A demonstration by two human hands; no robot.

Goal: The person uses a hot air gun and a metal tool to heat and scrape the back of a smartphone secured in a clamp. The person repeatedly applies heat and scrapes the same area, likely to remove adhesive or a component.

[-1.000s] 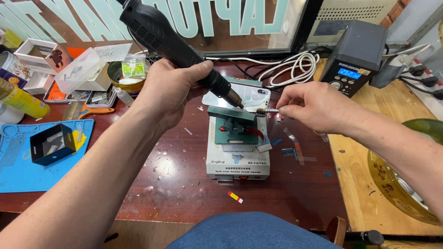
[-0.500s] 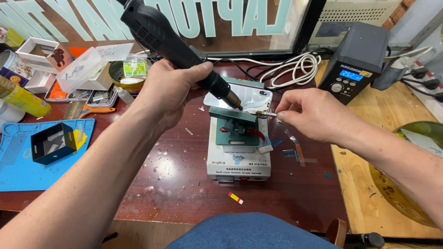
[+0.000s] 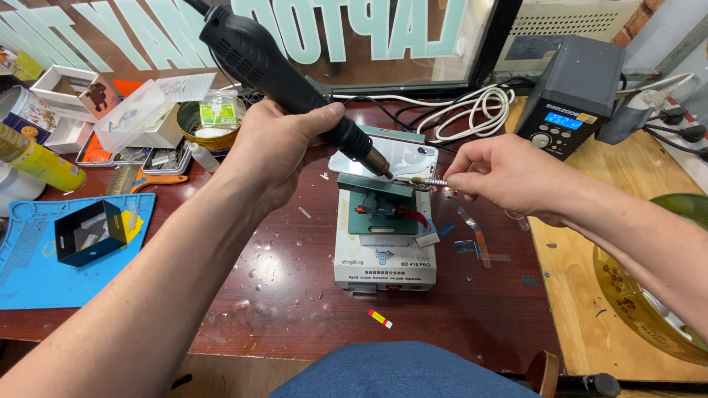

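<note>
Two hands are at work over a dark red bench [image 3: 280, 295], and I start with the largest thing on it: a white repair fixture [image 3: 383, 254] standing at the middle, with a green clamp plate [image 3: 380, 210] on top. A white phone back [image 3: 398, 156] lies tilted across the far edge of that plate. Behind it to the right stands a dark rework station [image 3: 571, 96] with a lit blue display.

My left hand [image 3: 276, 151] has its fingers wrapped tight around the black hot-air gun [image 3: 287, 81], which slants down from the upper left, its nozzle tip just over the phone's near edge. My right hand [image 3: 509, 173] pinches a slim metal-tipped tool [image 3: 424, 180] between thumb and forefinger, its tip pointing left and meeting the nozzle tip at the phone's edge.

Farther left, a small black box [image 3: 88, 232] sits on a blue mat [image 3: 33, 273].
</note>
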